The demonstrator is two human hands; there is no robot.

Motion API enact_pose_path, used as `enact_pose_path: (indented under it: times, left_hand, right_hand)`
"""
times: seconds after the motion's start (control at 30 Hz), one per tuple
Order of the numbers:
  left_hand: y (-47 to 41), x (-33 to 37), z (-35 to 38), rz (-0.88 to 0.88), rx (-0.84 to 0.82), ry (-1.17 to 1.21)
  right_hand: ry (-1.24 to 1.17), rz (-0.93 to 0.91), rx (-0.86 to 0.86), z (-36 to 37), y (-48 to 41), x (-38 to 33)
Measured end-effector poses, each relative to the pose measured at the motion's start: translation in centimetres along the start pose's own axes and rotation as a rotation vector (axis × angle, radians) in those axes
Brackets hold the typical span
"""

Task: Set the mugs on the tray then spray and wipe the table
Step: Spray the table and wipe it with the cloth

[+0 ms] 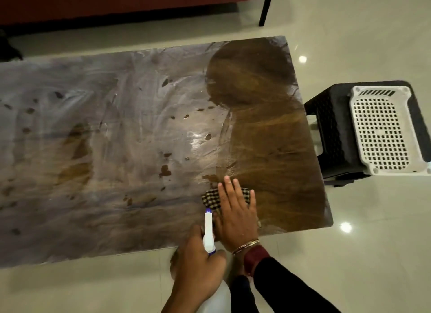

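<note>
A low wooden table (130,135) fills the view, hazy and streaked on the left and middle, dark brown and wiped on the right part. My right hand (235,210) lies flat, fingers spread, pressing a checked cloth (211,197) onto the table near its front right edge. My left hand (198,266) grips a white spray bottle (208,233) with a blue-tipped nozzle, held just beside the right hand at the table's front edge. A white perforated tray (382,128) sits on a black stool at the right. No mugs are in view.
The black plastic stool (326,135) stands close against the table's right end. A dark red sofa (130,0) with a black leg runs along the far side. Glossy pale floor tiles (373,231) surround the table.
</note>
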State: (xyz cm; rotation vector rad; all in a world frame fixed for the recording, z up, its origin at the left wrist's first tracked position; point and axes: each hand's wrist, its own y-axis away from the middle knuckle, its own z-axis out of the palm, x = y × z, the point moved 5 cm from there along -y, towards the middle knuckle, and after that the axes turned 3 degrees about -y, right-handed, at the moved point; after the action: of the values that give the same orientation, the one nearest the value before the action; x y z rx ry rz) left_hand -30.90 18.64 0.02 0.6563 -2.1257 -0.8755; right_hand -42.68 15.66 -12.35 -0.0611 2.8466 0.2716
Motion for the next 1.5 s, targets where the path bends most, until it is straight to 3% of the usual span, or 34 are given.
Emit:
enact_pose_path:
  times: [0.13, 0.27, 0.47, 0.57, 0.67, 0.77, 0.83, 0.87, 1.03, 1.13, 1.23, 1.4, 1.5]
  left_hand:
    - [-0.6, -2.0, -2.6, -0.072, -0.081, 0.022]
    - [-0.9, -4.1, -5.6, -0.081, -0.065, 0.043]
    - [-2.2, -4.5, -10.3, 0.082, -0.092, 0.107]
    - [-2.9, -5.1, -12.0, 0.056, -0.089, 0.055]
    - [-3.6, -6.2, -12.9, 0.038, -0.11, 0.071]
    - [-3.8, -6.9, -13.4, 0.037, -0.137, 0.065]
    - [-4.1, -7.2, -13.6, 0.03, -0.126, 0.074]
    - [-4.1, -7.2, -13.7, 0.019, -0.127, 0.082]
    - [-4.3, -5.8, -14.7, 0.097, -0.131, 0.069]
    - [-4.9, -4.2, -15.4, 0.14, -0.107, 0.055]
    - [-5.9, -3.4, -15.2, 0.028, -0.094, 0.102]
    - [-6.5, -1.1, -14.0, 0.073, -0.116, 0.146]
    - [-8.0, 0.3, -13.9, 0.067, -0.062, 0.2]
  right_hand:
    - [-0.024, 0.207, 0.019, -1.0, -1.1, 0.9]
    - [-0.046, 0.336, 0.06, -0.3, -2.4, -3.9]
    - [0.078, 0.014, -0.026, 5.2, -3.4, -16.2]
    - [0.07, -0.14, -0.047, 4.6, -2.5, -15.9]
    - [-0.014, 0.097, -0.01, 1.2, -2.5, -7.8]
    - [-0.11, 0.6, 0.149, -2.4, -4.9, 1.2]
    - [-0.136, 0.792, 0.237, -3.2, -7.1, 1.3]
    - [-0.128, 0.805, 0.242, -3.0, -8.2, -0.5]
    - [-0.015, 0.252, 0.068, 2.7, -11.2, -16.9]
    - [-0.069, 0.086, -0.063, 3.4, -11.5, -20.2]
    - [-0.019, -0.034, -0.06, 1.8, -11.5, -15.8]
    - [-0.081, 0.472, 0.146, -4.3, -16.1, 1.6]
    - [-0.111, 0.652, 0.164, -5.5, -18.8, 4.5]
